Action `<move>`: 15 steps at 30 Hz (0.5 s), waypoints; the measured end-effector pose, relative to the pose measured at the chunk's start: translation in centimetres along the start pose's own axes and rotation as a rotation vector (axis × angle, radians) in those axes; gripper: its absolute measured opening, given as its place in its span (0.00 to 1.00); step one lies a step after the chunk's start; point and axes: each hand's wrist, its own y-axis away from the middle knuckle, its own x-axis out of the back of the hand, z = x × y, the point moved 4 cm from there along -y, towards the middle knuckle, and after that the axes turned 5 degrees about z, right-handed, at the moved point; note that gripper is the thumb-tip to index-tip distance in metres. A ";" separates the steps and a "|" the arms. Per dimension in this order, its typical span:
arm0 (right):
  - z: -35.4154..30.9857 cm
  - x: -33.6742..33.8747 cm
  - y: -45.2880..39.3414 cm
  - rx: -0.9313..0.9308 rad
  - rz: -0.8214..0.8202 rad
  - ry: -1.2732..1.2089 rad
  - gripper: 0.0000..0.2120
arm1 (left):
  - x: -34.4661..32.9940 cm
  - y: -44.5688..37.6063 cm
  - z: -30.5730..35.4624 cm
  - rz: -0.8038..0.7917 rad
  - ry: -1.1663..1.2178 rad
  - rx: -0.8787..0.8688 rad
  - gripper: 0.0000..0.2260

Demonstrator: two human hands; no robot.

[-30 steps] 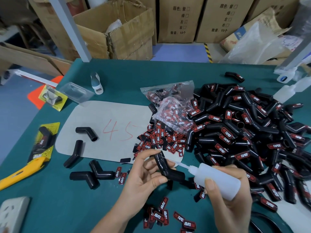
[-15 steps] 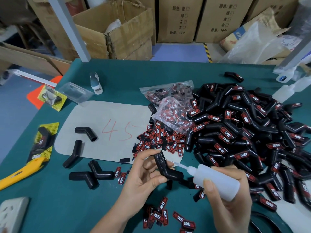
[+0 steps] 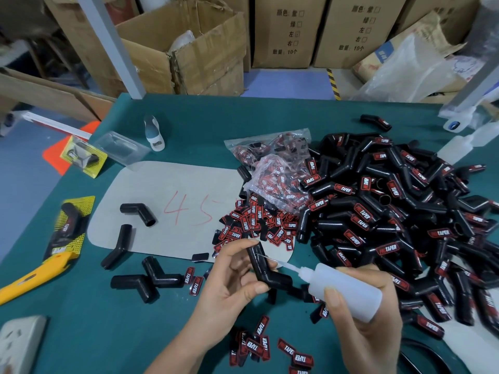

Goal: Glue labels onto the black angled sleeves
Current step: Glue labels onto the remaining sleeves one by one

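Fingers (image 3: 251, 288) of left hand (image 3: 229, 287) grip sleeve (image 3: 263, 268) | right hand (image 3: 370, 314) grips glue bottle (image 3: 343, 290) | needle tip faint

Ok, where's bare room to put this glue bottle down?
Free: green table between the unlabeled sleeves and wall socket; also the grey mat above the red "45". Crowded: sleeve pile and loose labels.

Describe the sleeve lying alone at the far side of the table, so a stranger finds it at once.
Start at the big heap of labelled black sleeves on the green table. Look beyond its far edge: one bent sleeve lies alone there, touching nothing, with a red label near its right end.
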 end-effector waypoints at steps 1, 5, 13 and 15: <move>0.1 0.0 0.0 -0.004 0.002 0.003 0.13 | 0.1 0.0 0.0 0.006 -0.008 0.001 0.24; 0.0 0.1 0.0 0.006 0.006 0.017 0.13 | 0.0 0.1 0.2 0.006 -0.035 -0.012 0.25; 0.0 0.0 0.0 -0.010 -0.008 0.016 0.13 | 0.0 0.2 0.4 -0.007 -0.125 -0.048 0.25; 0.0 0.0 0.1 -0.013 -0.012 0.021 0.13 | 0.1 0.3 0.4 -0.011 -0.146 -0.050 0.25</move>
